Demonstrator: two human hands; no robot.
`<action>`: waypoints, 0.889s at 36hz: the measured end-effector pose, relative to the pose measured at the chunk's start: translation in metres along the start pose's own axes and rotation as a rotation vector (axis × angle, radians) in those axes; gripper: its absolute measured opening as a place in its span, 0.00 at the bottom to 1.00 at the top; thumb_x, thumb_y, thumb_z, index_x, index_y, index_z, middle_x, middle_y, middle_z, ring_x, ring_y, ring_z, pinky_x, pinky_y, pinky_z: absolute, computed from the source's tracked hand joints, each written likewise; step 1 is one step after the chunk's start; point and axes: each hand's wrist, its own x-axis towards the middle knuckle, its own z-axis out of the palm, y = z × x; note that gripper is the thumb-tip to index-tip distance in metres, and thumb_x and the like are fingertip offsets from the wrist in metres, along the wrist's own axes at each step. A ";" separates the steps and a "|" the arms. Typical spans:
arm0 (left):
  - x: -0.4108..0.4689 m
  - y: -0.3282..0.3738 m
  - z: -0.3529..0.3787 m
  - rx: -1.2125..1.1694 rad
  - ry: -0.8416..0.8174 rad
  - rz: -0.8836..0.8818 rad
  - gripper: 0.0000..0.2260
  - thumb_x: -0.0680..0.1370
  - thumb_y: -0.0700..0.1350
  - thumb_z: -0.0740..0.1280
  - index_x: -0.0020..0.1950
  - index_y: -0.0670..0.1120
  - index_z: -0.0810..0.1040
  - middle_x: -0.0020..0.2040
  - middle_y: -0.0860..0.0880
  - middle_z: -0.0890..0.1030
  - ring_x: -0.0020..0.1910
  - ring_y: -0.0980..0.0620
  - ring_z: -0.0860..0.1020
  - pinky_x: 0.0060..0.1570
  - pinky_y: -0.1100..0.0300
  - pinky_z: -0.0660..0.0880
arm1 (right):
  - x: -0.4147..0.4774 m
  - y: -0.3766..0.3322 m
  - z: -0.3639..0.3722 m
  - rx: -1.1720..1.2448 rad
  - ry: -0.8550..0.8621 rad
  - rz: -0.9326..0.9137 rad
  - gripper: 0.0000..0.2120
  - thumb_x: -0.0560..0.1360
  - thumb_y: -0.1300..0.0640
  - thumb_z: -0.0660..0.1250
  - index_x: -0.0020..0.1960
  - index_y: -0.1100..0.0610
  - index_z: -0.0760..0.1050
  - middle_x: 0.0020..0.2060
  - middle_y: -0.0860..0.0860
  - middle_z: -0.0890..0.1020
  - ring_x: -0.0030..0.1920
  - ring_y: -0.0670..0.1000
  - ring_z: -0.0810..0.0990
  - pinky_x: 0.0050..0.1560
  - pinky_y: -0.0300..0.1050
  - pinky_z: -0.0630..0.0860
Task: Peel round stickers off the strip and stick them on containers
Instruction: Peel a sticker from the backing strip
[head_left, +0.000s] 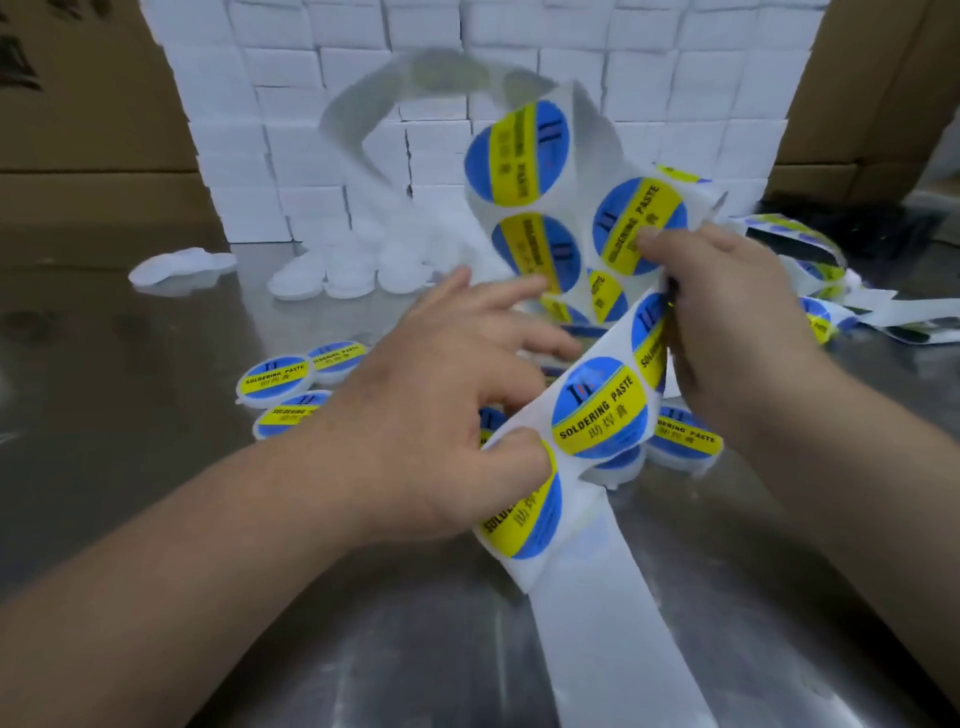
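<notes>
**Q:** Where is the strip?

**A:** Above the middle of the steel table (156, 467), held up between both hands. The left hand (426, 410) pinches the strip (597, 597) low down, thumb clamped at the edge of a sticker (524, 512), with its other fingers spread loose. The right hand (737, 322) grips it higher, thumb pressed on the printed side and fingers curled behind the backing. The rest loops upward and trails toward the table's right edge.

**Q:** And the containers?

**A:** Labelled containers (272, 376) lie left of the hands and beneath the strip. Blank containers (348, 270) wait toward the far edge, before a wall of white boxes (467, 52).

**Q:** What makes this step go well?

**A:** Probably a sharp bend of the backing behind the label stretched between the hands, so its rim lifts. That rim should then be taken with a fingertip, not the printed face. The loose loop risks labels catching one another, so it is better kept taut. A blank container should be brought near first, as they sit well apart from the hands.
</notes>
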 end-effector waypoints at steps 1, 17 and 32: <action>0.000 0.000 0.000 0.015 0.017 -0.008 0.19 0.63 0.51 0.54 0.33 0.43 0.81 0.55 0.61 0.75 0.68 0.60 0.59 0.69 0.62 0.45 | 0.001 0.000 -0.001 0.016 0.036 0.001 0.17 0.73 0.58 0.65 0.26 0.52 0.73 0.22 0.44 0.73 0.24 0.43 0.74 0.29 0.39 0.70; 0.004 -0.002 0.002 0.253 0.123 -0.309 0.16 0.64 0.50 0.56 0.35 0.41 0.77 0.41 0.45 0.80 0.45 0.46 0.74 0.45 0.52 0.70 | 0.019 -0.008 -0.013 0.524 0.228 0.285 0.05 0.79 0.57 0.60 0.49 0.56 0.74 0.42 0.54 0.80 0.39 0.51 0.82 0.41 0.46 0.82; 0.009 0.005 -0.006 -1.104 -0.082 -0.688 0.21 0.63 0.55 0.62 0.50 0.48 0.83 0.46 0.46 0.84 0.47 0.48 0.82 0.49 0.53 0.79 | 0.014 -0.008 -0.002 0.822 0.029 0.320 0.13 0.77 0.68 0.55 0.41 0.63 0.76 0.36 0.55 0.81 0.43 0.50 0.83 0.53 0.44 0.78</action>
